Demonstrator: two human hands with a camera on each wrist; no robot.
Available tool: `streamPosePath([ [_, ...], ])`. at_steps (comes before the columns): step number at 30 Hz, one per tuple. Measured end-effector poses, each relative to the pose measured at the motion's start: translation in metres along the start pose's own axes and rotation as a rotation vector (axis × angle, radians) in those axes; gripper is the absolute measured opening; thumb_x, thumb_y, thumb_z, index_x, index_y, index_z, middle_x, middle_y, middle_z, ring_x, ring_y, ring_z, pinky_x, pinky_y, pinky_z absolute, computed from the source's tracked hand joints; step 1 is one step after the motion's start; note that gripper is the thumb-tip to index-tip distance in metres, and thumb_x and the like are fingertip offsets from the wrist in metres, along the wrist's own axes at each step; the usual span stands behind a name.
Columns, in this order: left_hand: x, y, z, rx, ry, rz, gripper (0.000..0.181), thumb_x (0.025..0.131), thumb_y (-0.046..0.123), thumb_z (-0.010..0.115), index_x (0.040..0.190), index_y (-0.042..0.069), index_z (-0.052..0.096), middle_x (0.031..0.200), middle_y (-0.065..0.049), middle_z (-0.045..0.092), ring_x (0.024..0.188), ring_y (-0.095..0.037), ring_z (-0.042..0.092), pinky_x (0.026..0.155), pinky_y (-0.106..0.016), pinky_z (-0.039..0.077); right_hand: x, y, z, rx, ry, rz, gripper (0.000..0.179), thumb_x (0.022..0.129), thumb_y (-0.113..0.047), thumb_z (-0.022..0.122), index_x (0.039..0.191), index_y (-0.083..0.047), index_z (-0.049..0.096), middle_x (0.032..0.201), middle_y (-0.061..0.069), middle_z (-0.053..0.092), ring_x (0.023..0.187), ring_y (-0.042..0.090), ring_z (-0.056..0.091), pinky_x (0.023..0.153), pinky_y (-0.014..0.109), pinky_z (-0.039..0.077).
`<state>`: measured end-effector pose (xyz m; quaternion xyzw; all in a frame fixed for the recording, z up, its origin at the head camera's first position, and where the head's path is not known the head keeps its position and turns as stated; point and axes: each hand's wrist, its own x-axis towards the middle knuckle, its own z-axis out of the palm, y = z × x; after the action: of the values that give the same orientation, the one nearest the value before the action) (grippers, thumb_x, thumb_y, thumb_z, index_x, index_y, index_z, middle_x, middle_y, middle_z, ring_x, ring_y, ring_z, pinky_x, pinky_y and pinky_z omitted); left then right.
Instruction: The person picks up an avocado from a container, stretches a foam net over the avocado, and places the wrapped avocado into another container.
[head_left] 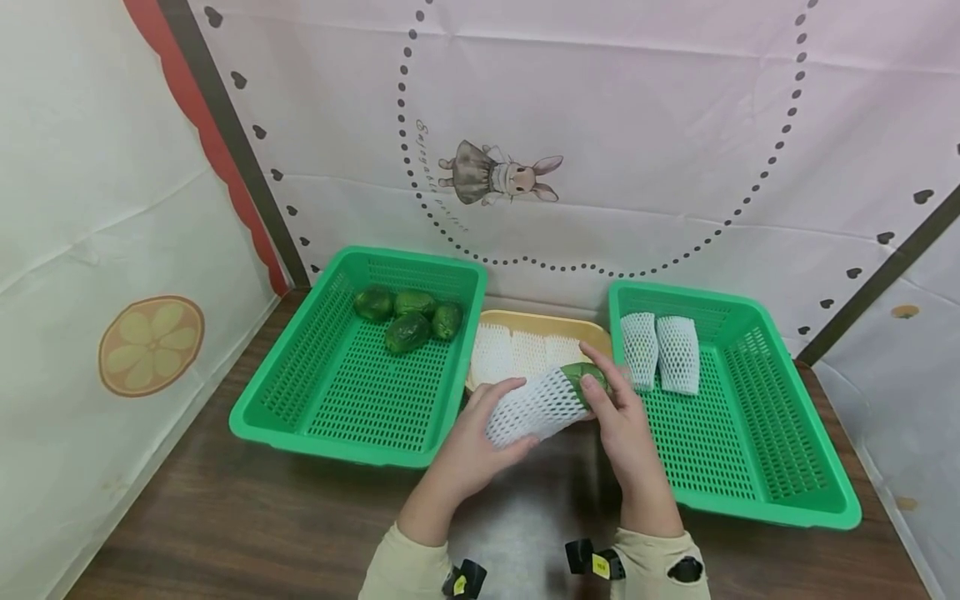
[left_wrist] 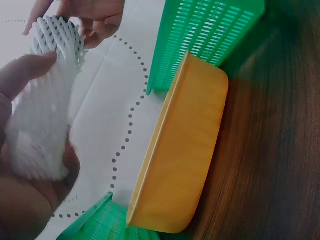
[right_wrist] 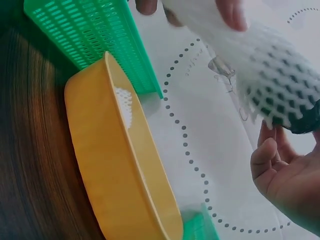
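Note:
Over the front of the yellow tray, a white foam net sleeve covers most of a dark green fruit, whose right end shows bare. My left hand grips the sleeve around its lower left part, thumb on the near side. At the uncovered end, my right hand holds the fruit between thumb and fingers. The right wrist view shows green skin past the sleeve's open edge, with right fingertips right below it. In the left wrist view the left thumb lies across the mesh.
A green basket on the left holds several dark green fruits. The right green basket contains two net-wrapped pieces. Between them stands a yellow tray with white foam sleeves. A printed cloth backdrop rises behind the dark wooden table.

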<state>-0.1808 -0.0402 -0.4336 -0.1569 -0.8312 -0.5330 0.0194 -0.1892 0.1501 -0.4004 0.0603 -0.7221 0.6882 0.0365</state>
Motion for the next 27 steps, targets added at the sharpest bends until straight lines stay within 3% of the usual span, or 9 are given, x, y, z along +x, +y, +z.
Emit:
streamPosePath([
  [3,0.001,0.002,0.001,0.146,-0.008,-0.012,0.062,0.076,0.033,0.076,0.131,0.018,0.05,0.118,0.0,0.055,0.103,-0.017,0.05,0.084,-0.039,0.041,-0.001,0.001,0.001,0.034,0.003,-0.029,0.048,0.095,-0.007,0.049,0.141,-0.012,0.035,0.128,0.008,0.035,0.104,0.015,0.046,0.078,0.021,0.044],
  [7,0.003,0.009,0.001,0.27,0.003,-0.013,0.068,0.073,0.044,0.076,0.131,0.017,0.052,0.117,0.002,0.06,0.108,-0.017,0.051,0.092,-0.044,0.034,-0.002,0.005,0.0,0.135,-0.012,-0.119,0.054,0.087,0.008,0.054,0.135,-0.011,0.035,0.117,0.002,0.05,0.103,0.015,0.051,0.075,0.023,0.045],
  [10,0.006,0.014,0.002,0.218,0.015,-0.003,0.07,0.072,0.041,0.078,0.132,0.019,0.049,0.113,0.003,0.06,0.102,-0.015,0.054,0.089,-0.041,0.038,-0.002,0.007,-0.001,0.158,-0.098,-0.223,0.05,0.083,0.013,0.056,0.128,-0.001,0.041,0.117,0.001,0.057,0.107,0.016,0.053,0.08,0.026,0.045],
  [14,0.008,0.018,0.004,0.141,0.026,0.034,0.07,0.071,0.032,0.08,0.131,0.019,0.047,0.114,0.004,0.059,0.101,-0.012,0.055,0.086,-0.039,0.043,-0.003,0.008,-0.001,0.081,-0.206,-0.317,0.042,0.081,0.012,0.06,0.122,0.005,0.05,0.121,0.005,0.058,0.101,0.018,0.053,0.079,0.028,0.046],
  [17,0.008,0.02,0.005,0.151,0.032,0.051,0.072,0.071,0.026,0.081,0.132,0.014,0.044,0.118,-0.001,0.057,0.103,-0.015,0.055,0.087,-0.039,0.045,-0.004,0.008,0.001,0.014,-0.234,-0.334,0.041,0.081,0.011,0.063,0.12,0.004,0.054,0.124,0.008,0.056,0.102,0.018,0.053,0.078,0.028,0.046],
  [21,0.006,0.022,0.006,0.234,0.039,0.066,0.079,0.069,0.023,0.081,0.136,0.012,0.04,0.123,-0.006,0.054,0.106,-0.02,0.053,0.092,-0.044,0.041,-0.006,0.009,0.005,-0.048,-0.239,-0.306,0.041,0.079,0.01,0.065,0.118,0.002,0.056,0.121,0.013,0.055,0.105,0.018,0.052,0.079,0.03,0.047],
  [27,0.003,0.022,0.005,0.419,0.059,0.202,0.081,0.069,0.024,0.081,0.138,0.015,0.039,0.125,-0.006,0.051,0.113,-0.02,0.049,0.094,-0.048,0.037,-0.012,0.009,0.013,-0.176,-0.227,-0.272,0.037,0.077,0.005,0.07,0.112,-0.002,0.06,0.116,0.011,0.055,0.104,0.014,0.052,0.08,0.03,0.047],
])
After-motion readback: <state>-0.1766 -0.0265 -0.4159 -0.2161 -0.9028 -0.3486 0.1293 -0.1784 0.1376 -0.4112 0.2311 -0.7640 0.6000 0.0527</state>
